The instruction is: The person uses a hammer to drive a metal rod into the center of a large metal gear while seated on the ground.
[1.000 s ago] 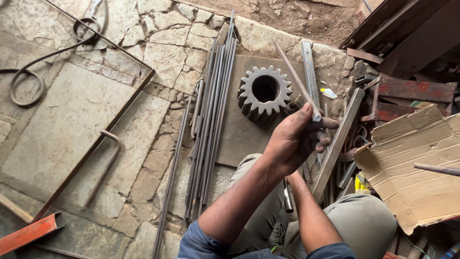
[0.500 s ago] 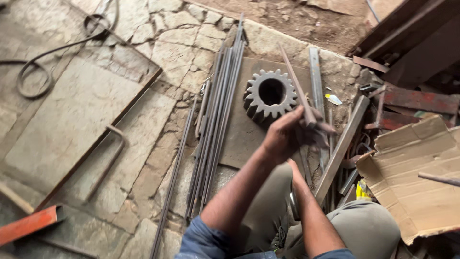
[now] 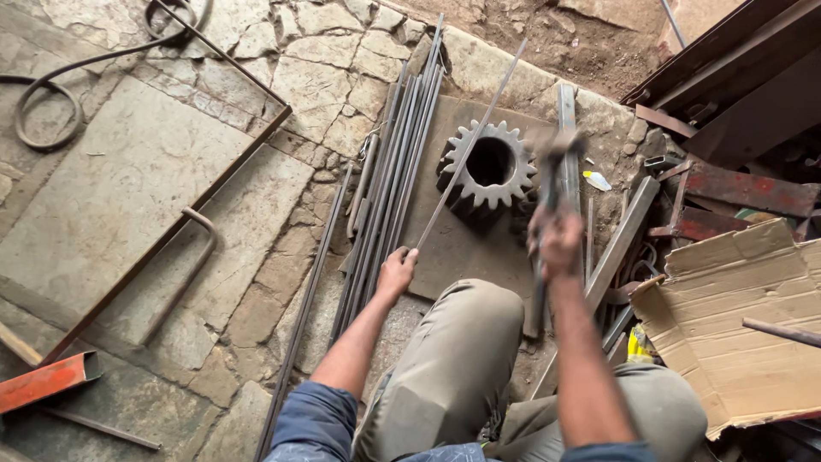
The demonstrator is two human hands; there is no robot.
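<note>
- Low over the stone floor (image 3: 128,188), the left hand (image 3: 396,272) reaches forward, fingers closed on the near end of a thin rod (image 3: 469,141) that slants up across the gear (image 3: 489,164).
- Right hand (image 3: 556,244) is raised, fist gripping a blurred hammer (image 3: 558,158) above the steel plate (image 3: 453,248).
- Bundled bars (image 3: 389,184) lie left of the gear; cardboard (image 3: 735,316) sits right.

Around you: torn cardboard (image 3: 735,334) at right – orange angle iron (image 3: 43,381) lower left – cable (image 3: 51,94) coiled upper left.
</note>
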